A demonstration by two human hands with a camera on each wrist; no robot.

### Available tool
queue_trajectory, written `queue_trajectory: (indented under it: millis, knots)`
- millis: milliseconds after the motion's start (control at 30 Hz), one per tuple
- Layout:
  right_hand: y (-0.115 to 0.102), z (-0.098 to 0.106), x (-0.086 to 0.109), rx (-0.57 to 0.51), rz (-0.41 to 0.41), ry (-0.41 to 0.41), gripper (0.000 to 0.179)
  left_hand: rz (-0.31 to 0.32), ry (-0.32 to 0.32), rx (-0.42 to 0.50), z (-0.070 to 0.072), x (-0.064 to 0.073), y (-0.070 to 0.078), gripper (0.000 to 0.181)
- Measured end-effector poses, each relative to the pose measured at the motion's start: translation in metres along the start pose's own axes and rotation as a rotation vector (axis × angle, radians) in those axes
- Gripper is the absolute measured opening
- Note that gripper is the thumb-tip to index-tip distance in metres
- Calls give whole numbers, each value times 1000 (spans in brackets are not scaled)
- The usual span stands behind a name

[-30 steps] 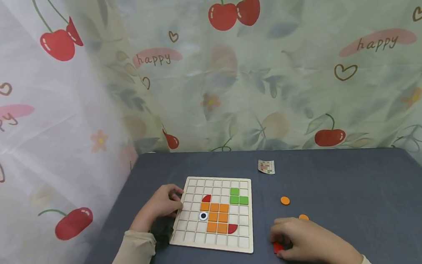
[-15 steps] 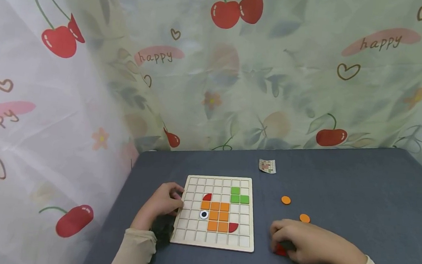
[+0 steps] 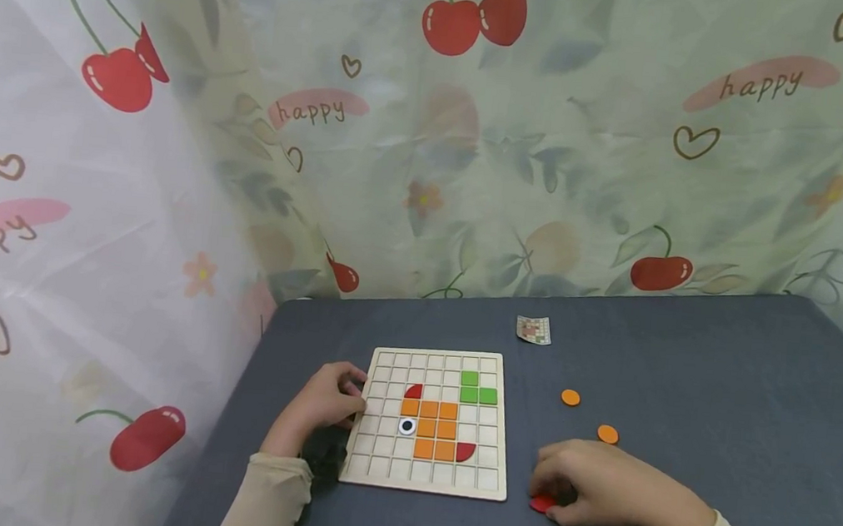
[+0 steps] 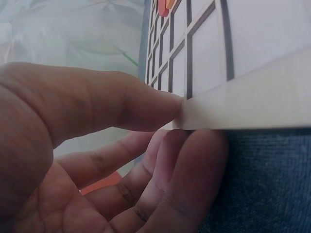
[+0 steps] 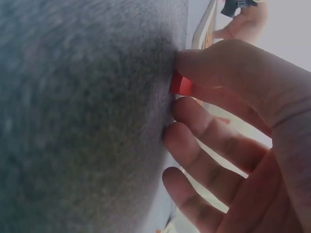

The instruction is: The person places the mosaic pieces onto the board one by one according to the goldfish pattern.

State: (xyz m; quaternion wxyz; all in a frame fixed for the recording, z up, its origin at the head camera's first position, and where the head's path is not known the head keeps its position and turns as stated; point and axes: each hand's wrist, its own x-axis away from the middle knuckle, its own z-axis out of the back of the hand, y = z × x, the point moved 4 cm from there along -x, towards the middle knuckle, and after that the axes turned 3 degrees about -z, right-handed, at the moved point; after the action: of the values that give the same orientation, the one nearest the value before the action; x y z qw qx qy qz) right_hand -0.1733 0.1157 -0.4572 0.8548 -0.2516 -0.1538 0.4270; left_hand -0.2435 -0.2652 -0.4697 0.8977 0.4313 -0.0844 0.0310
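A pale grid board (image 3: 381, 471) lies on the dark cloth, holding several orange squares (image 3: 427, 428), three green squares (image 3: 468, 394), two red quarter-round pieces (image 3: 465, 452) and a white eye piece (image 3: 407, 426). My left hand (image 3: 320, 405) pinches the board's left edge. The left wrist view shows its thumb on the rim (image 4: 262, 104) and the curled fingers against the edge from below. Right of the board, my right hand (image 3: 601, 483) holds a red piece (image 3: 541, 504) between thumb and index finger, low at the cloth. In the right wrist view the red piece (image 5: 181, 84) is partly covered by the thumb.
Two orange discs (image 3: 570, 398) lie on the cloth beyond my right hand. A small pattern card (image 3: 533, 330) rests near the back of the table (image 3: 697, 379). Cherry-printed curtains (image 3: 550, 166) stand behind the table and along its left side.
My right hand shifts slightly right, then back left with the red piece, which now shows flatter at the fingertips. The left hand stays at the board's edge.
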Motion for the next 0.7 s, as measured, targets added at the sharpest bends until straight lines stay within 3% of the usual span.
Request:
queue_trajectory:
  millis: [167, 333, 700]
  knots:
    - [-8, 3, -8, 22, 19, 43, 16, -7, -3, 9, 0, -1, 0, 42]
    - [-24, 2, -28, 35, 17, 75, 17, -7, 0, 5, 1, -1, 0, 42]
    - [-69, -10, -111, 91, 24, 187, 9, -11, -11, 12, 1, -1, 0, 42]
